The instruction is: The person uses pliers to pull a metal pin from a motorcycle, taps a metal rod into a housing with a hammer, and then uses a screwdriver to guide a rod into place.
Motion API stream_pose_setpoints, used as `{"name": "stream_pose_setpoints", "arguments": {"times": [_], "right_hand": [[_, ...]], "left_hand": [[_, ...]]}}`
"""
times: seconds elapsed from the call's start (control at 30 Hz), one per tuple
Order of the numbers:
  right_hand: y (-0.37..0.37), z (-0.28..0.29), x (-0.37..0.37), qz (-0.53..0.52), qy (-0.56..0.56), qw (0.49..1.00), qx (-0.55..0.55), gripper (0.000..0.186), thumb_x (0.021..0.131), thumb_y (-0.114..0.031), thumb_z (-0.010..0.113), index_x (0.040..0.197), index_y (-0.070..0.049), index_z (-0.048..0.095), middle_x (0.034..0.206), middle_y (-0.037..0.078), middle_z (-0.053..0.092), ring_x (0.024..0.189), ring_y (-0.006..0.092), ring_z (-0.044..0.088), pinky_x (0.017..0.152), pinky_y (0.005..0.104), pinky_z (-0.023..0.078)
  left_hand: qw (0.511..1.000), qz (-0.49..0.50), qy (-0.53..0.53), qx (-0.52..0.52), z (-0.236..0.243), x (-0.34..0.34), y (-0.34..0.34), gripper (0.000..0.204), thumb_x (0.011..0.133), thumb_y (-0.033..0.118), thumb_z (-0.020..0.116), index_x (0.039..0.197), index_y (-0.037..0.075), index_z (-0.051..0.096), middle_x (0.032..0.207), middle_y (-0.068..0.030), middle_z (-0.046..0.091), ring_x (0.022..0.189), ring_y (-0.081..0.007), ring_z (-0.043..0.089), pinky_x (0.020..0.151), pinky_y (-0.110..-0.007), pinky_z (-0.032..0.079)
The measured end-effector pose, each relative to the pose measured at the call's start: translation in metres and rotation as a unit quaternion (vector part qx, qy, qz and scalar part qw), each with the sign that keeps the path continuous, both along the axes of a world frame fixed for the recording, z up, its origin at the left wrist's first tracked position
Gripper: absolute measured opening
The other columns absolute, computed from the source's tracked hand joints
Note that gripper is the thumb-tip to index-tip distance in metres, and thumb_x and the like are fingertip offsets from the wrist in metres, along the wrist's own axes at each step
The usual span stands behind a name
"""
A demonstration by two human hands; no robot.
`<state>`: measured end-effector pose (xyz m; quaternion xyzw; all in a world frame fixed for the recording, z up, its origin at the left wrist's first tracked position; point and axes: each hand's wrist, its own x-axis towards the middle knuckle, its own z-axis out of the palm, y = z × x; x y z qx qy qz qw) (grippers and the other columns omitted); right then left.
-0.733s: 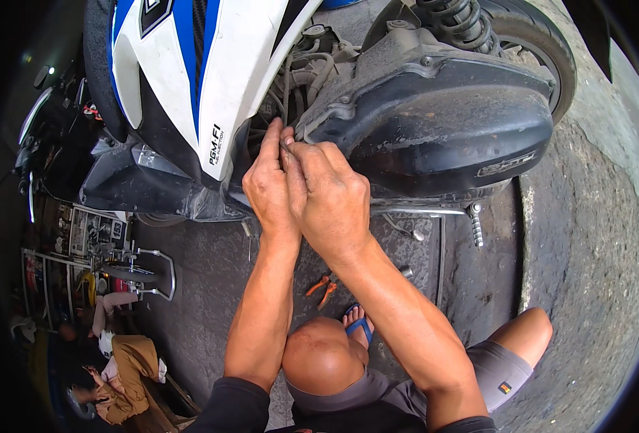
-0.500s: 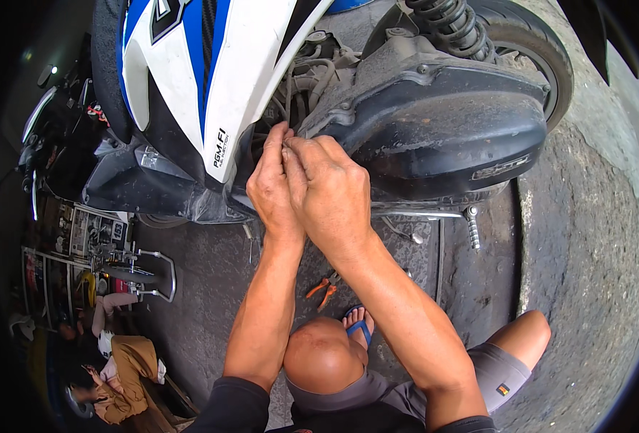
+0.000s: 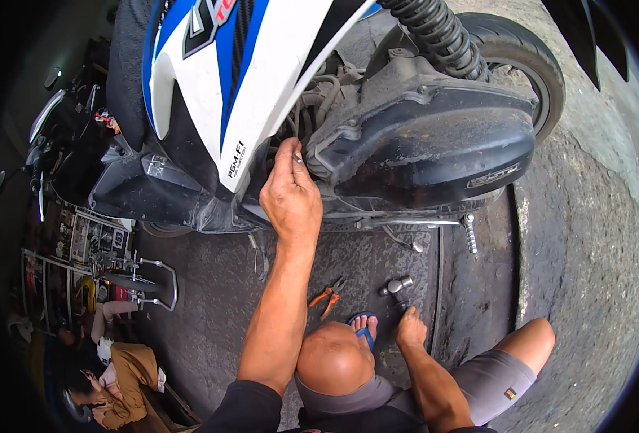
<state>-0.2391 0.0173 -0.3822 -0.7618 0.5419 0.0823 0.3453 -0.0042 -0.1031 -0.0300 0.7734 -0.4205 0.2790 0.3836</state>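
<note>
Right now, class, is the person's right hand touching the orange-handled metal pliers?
No: the right hand is at a silver-headed, hammer-like tool, and the pliers lie apart, to the left.

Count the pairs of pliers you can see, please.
1. The orange-handled pliers lie on the ground beyond your raised knee, left of the hammer by your right hand. Others may be hidden from view.

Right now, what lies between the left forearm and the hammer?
Orange-handled pliers lie on the floor between the left forearm and the hammer at the right hand; head view.
</note>
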Motion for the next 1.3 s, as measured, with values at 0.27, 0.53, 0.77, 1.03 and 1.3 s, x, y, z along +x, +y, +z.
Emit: {"name": "stream_pose_setpoints", "arguments": {"times": [0.27,0.53,0.77,1.03,1.3], "right_hand": [[-0.074,0.256,0.013,-0.024,-0.568,0.813,0.125,0.024,0.088,-0.014,0.076,0.105,0.001,0.067,0.078,0.017,0.072,0.075,0.0239,0.075,0.067,0.0370,0.057],[-0.109,0.295,0.097,-0.118,-0.645,0.755,0.007,0.028,0.082,-0.006,0.079,0.106,0.002,0.067,0.080,0.017,0.074,0.071,0.0275,0.075,0.066,0.0371,0.058],[-0.111,0.298,0.092,-0.132,-0.634,0.754,-0.108,0.025,0.078,-0.004,0.078,0.099,0.000,0.067,0.078,0.020,0.069,0.074,0.0392,0.074,0.064,0.0395,0.057],[-0.062,0.253,0.034,-0.117,-0.602,0.790,-0.021,0.019,0.080,-0.006,0.077,0.093,-0.001,0.064,0.077,0.020,0.070,0.072,0.0349,0.075,0.061,0.0405,0.056],[-0.026,0.151,0.025,-0.083,-0.268,0.958,0.049,0.033,0.082,-0.027,0.074,0.099,-0.001,0.064,0.087,0.026,0.072,0.082,0.0479,0.070,0.075,0.0553,0.056]], "left_hand": [[1.000,-0.007,-0.003,-0.002,-0.001,0.001,0.002,0.023,0.100,0.003,0.057,0.120,-0.001,0.067,0.105,-0.0226,0.075,0.097,-0.0411,0.073,0.080,-0.044,0.058],[1.000,0.005,-0.018,0.011,0.002,0.004,0.008,0.022,0.100,0.004,0.058,0.119,0.000,0.068,0.103,-0.0230,0.075,0.094,-0.0412,0.074,0.077,-0.045,0.059],[0.999,0.027,-0.012,0.026,0.000,0.002,0.004,0.021,0.099,0.005,0.060,0.117,0.001,0.069,0.100,-0.0237,0.074,0.091,-0.0433,0.072,0.075,-0.046,0.058],[0.998,0.015,-0.055,0.032,-0.003,0.007,0.012,0.021,0.102,0.009,0.059,0.118,-0.001,0.070,0.096,-0.0205,0.077,0.089,-0.0338,0.076,0.077,-0.040,0.057],[0.998,-0.016,-0.067,0.009,-0.006,0.007,0.010,0.017,0.098,0.004,0.061,0.112,0.000,0.071,0.094,-0.0233,0.074,0.086,-0.0413,0.073,0.073,-0.045,0.057]]}}
